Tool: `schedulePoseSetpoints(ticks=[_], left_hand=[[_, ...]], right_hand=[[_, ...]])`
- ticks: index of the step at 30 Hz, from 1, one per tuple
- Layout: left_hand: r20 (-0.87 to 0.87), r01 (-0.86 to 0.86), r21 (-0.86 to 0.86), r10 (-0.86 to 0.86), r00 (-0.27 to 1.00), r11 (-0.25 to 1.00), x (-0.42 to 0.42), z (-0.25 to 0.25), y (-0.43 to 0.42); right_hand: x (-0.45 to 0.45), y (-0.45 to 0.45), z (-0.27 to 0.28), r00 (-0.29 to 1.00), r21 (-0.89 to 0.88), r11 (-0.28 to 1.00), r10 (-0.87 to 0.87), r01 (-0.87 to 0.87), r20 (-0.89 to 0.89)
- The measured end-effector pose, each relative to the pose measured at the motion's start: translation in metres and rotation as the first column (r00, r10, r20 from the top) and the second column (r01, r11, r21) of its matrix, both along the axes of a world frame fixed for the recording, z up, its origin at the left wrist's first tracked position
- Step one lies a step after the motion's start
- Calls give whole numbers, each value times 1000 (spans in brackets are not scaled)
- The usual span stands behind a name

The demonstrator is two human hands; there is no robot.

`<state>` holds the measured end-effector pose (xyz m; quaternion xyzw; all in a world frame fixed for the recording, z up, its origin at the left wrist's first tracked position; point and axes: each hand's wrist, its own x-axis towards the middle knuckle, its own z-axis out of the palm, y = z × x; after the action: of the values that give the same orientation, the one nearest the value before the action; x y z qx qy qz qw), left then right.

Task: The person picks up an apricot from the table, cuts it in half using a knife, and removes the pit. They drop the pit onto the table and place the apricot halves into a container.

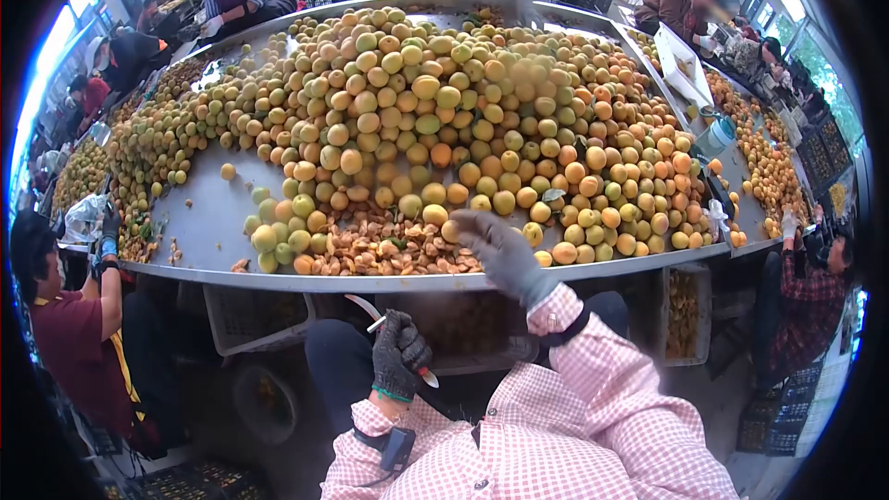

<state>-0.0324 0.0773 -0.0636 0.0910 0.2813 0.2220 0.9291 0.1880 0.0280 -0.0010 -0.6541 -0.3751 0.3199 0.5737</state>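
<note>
Down in front of my lap, my left hand (pixel 401 355), in a dark knit glove, is closed around a small cutting tool (pixel 429 378). A curved red-and-white part and a white stick-like end show above the fist, and a red-and-pale tip shows below. My right hand (pixel 505 252), in a grey glove and slightly blurred, reaches over the table edge with its fingers stretched to the left. Its fingertips are at a yellow apricot (pixel 451 231); whether they press on it is unclear. Beneath lies a heap of split apricot pieces (pixel 394 245).
Whole apricots (pixel 407 83) cover much of the metal table (pixel 208 208), whose raised rim (pixel 278 281) is in front of me. Crates (pixel 255 315) stand below, with a round bucket (pixel 266 403). Several people work around, including one at left (pixel 79 352).
</note>
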Motion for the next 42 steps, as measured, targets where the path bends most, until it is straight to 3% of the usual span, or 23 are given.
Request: schedulePoseSetpoints(ticks=[1,3,4,7,10,14,16,19,21,23,25,26,28,29,30,31,32,33,36,37,39,40,42], left_hand=[[5,1,4,-1,1000,1000,1,-1,-1],[-102,6,68,1,995,998,4,-3,-3],[-113,-2,49,7,994,999,6,0,-4],[-142,64,95,-50,989,993,13,-2,-7],[-169,87,91,-71,983,992,21,-7,-8],[-206,132,131,-104,973,982,31,-14,-8],[-226,165,127,-134,965,978,29,-16,-12],[-262,206,140,-165,951,968,30,-16,-15],[-274,235,166,-184,944,958,30,-17,-17],[-280,231,202,-170,945,952,30,-13,-18],[-292,230,226,-159,943,947,29,-5,-20],[-372,213,296,-93,923,931,30,2,-21],[-450,234,467,1,893,853,29,3,-20],[-451,237,470,0,893,850,33,-5,-21],[-439,291,780,154,885,554,38,-14,-21],[-366,335,930,285,886,153,38,-21,-24],[-557,566,823,260,789,49,37,1,-27],[-561,570,820,254,788,46,38,20,-32],[-676,718,657,241,697,-231,37,47,-43],[-679,720,654,240,694,-234,34,43,-44],[-520,628,730,-377,767,271,30,40,-44],[-404,688,538,-567,718,488,26,48,-44],[-327,671,475,-593,736,570,19,56,-44]], right_hand=[[34,8,-34,988,42,999,-31,25,151],[70,12,-13,593,-303,865,7,400,805],[93,17,-26,513,-273,857,11,438,858],[109,34,-23,628,-613,644,254,457,735],[111,35,-25,726,-642,726,300,248,619],[105,31,-40,613,-585,800,398,131,682],[119,26,-66,719,-520,853,331,49,611],[115,27,-34,674,-687,714,443,133,591],[111,23,-31,655,-655,742,425,144,625],[98,12,-28,664,-312,910,56,273,746],[89,-8,-32,808,102,976,-215,190,548],[71,-21,-19,971,51,988,-133,146,-199],[31,-52,1,623,112,992,52,57,-780],[19,-66,-6,473,111,989,145,-99,-869],[-2,-73,-2,447,80,976,164,-201,-879],[-24,-75,2,585,-33,957,150,-289,-797],[-46,-75,3,674,-105,960,103,-260,-731],[-62,-79,2,755,-175,959,56,-222,-654],[-66,-90,-25,830,-58,998,-38,7,-556],[-63,-96,-30,828,-57,998,-40,9,-560],[-49,-105,-20,767,120,992,101,-32,-633],[-44,-115,-8,809,4,999,41,-47,-587],[-40,-127,-1,824,81,997,57,-13,-564]])
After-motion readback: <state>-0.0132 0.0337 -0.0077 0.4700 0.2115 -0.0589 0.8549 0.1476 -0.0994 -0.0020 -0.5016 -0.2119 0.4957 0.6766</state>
